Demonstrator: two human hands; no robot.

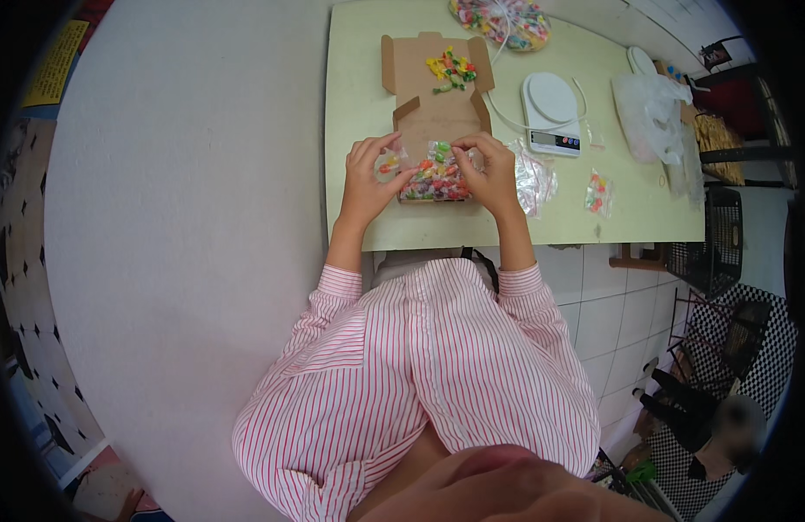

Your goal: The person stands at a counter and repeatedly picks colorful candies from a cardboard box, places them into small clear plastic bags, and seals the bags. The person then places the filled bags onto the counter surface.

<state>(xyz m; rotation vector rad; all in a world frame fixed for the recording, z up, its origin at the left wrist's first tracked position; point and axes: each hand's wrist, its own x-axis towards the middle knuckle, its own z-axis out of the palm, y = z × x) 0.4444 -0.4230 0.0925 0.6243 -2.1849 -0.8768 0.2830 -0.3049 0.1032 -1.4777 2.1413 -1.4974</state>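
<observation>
An open cardboard box (435,127) lies on the table before me, its near part filled with wrapped candies (438,189) of several colours. At its left side, my left hand (370,179) holds a small clear plastic bag (391,162) between thumb and fingers; a few red and yellow candies show in it. Over the box's right edge, my right hand (490,171) pinches the wrapper end of a green candy (443,147). Loose yellow, red and green candies (451,68) rest on the opened lid.
Right of the box lie flat clear bags (534,176), a white digital kitchen scale (552,111) with its cable, and a filled candy bag (598,194). A large candy bag (503,23) stands at the back. A white plastic bag (650,114) sits far right. Another person (709,417) is at lower right.
</observation>
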